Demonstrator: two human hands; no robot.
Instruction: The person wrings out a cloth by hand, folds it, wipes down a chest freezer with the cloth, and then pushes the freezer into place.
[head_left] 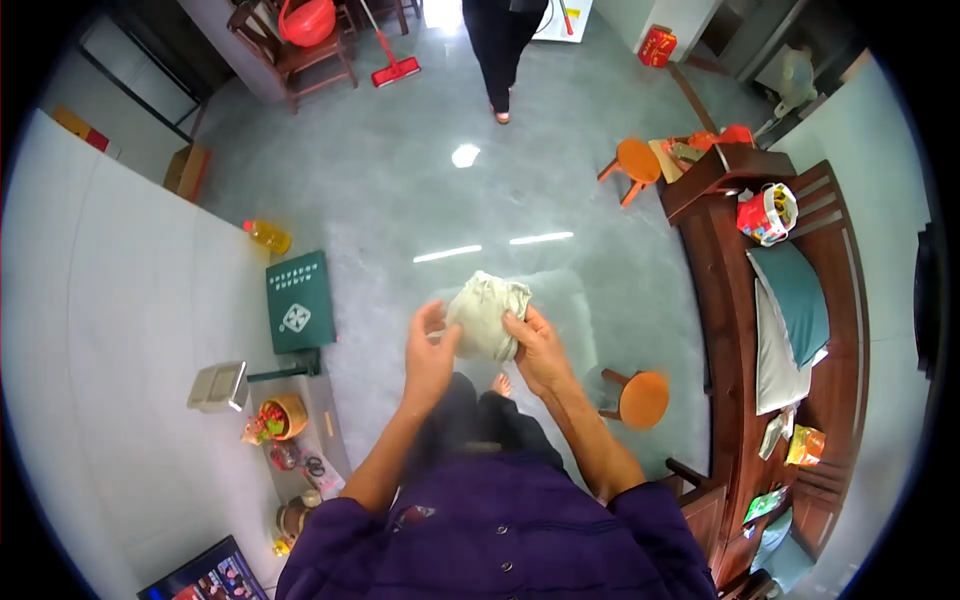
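Observation:
A pale cream-green cloth pouch [487,312], gathered and wrinkled along its top, is held up in front of my body. My right hand [538,352] grips its right side, thumb on the near face and fingers closed at the edge. At the left side of the pouch is my left hand [430,350], its fingers curved and apart, with the thumb close to the cloth; whether it touches is hard to tell. What the pouch contains, if anything, is hidden.
Orange stools [642,400] stand at the right by a dark wooden bench [712,290] with cushions. A green box [300,302] and a bottle of yellow liquid [268,237] line the left wall. Ahead, a person in dark trousers [497,50] stands near a red broom [396,70].

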